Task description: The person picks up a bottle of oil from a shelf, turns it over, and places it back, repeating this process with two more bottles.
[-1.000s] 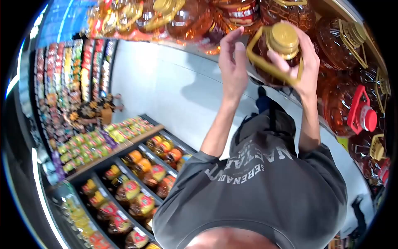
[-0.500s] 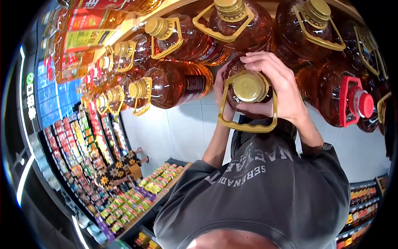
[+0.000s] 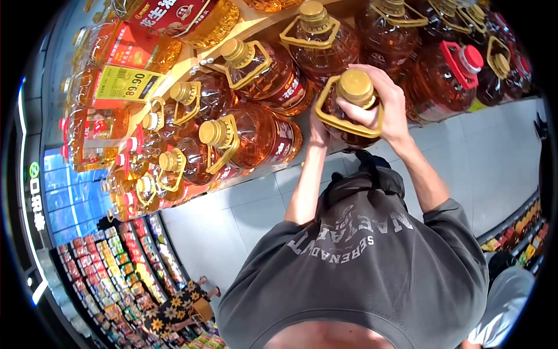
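A large cooking oil bottle with a gold cap and a gold loop handle stands between my hands, amber oil inside. My right hand wraps its right shoulder, thumb lying across below the cap. My left hand presses the left side, its fingers mostly hidden behind the bottle. Just beyond is another gold-capped oil bottle on the display. To the left of my left hand lies an oil bottle with a dark red label, and right of my right hand a red-capped bottle.
Several more oil bottles line the wooden shelf. A yellow price tag reads 89.90. Pale floor tiles lie below. Packed goods shelves and a person in a floral garment are at lower left; another person's grey clothing is at lower right.
My hands and the held bottle have moved away from my body, closer to the bottle row. The view has shifted, and a person in grey now shows at lower right.
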Demonstrator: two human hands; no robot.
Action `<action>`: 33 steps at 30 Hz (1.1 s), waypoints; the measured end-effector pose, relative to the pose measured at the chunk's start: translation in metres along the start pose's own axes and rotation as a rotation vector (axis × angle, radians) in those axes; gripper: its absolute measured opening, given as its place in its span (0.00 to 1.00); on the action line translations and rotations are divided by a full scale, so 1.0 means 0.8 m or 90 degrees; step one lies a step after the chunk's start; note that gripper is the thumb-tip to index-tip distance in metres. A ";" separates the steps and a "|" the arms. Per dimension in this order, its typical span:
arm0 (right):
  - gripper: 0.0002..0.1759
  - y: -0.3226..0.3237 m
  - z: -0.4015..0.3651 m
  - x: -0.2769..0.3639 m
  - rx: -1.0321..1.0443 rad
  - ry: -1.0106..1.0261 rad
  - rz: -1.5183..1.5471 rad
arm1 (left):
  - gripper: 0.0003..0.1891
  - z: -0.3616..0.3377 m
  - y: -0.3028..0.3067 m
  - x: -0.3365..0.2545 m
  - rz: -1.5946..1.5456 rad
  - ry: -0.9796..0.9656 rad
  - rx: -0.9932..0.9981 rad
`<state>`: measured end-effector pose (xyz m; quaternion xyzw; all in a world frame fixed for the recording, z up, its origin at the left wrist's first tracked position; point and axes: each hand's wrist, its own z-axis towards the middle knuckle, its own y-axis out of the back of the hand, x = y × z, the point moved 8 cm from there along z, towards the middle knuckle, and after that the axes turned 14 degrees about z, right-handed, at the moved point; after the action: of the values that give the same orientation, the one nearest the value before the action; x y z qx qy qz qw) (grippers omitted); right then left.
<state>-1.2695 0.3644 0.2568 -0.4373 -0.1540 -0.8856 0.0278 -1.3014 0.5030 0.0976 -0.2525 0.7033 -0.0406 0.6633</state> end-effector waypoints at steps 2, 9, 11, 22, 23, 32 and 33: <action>0.30 -0.006 -0.017 0.017 -0.078 0.008 -0.072 | 0.21 0.009 0.015 0.014 0.012 -0.019 0.072; 0.32 -0.011 -0.060 0.037 -0.242 0.000 -0.186 | 0.21 0.034 0.041 0.054 0.040 0.068 0.111; 0.32 -0.010 -0.058 0.030 -0.231 -0.001 -0.196 | 0.19 0.036 0.041 0.062 -0.046 0.078 0.094; 0.28 -0.014 -0.052 0.022 -0.127 0.016 -0.092 | 0.23 0.051 0.068 0.094 0.002 0.017 0.013; 0.28 -0.014 -0.052 0.023 -0.121 0.026 -0.078 | 0.23 0.052 0.076 0.101 -0.018 0.016 -0.007; 0.29 -0.047 -0.017 -0.006 0.167 0.028 0.132 | 0.15 -0.019 0.107 0.086 -0.125 -0.076 -0.258; 0.29 -0.054 -0.012 -0.008 0.208 0.039 0.146 | 0.15 -0.031 0.117 0.089 -0.112 -0.102 -0.320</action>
<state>-1.2808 0.4021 0.2354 -0.4145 -0.2438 -0.8527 0.2040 -1.3525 0.5483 -0.0012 -0.4717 0.6121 0.0978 0.6272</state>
